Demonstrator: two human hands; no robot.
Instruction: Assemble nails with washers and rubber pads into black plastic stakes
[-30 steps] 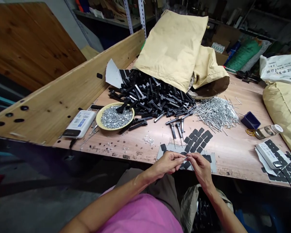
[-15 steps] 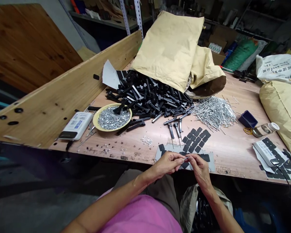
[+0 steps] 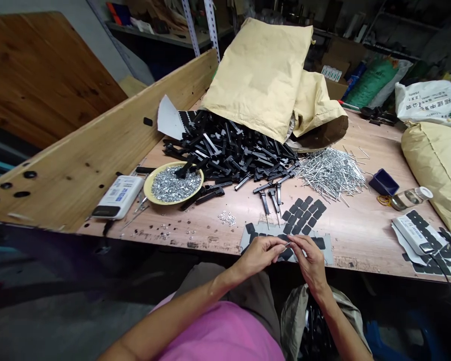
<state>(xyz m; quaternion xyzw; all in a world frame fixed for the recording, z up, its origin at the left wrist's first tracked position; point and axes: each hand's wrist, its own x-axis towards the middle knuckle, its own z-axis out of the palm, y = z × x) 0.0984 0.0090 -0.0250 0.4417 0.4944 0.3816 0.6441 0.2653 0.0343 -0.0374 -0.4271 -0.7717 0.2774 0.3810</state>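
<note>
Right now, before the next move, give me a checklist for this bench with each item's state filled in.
1. Hands together: ok; the left hand and right hand meet at the fingertips.
2. Piece between the fingertips identified: cannot tell; it is too small.
3. Metal pins uncovered: ok; they lie in a loose pile beside the black parts.
4. Yellow bowl free of black parts: not ok; one reaches over its rim onto the metal bits.
5. Small rings contained: not ok; they lie loose on the tabletop.
</note>
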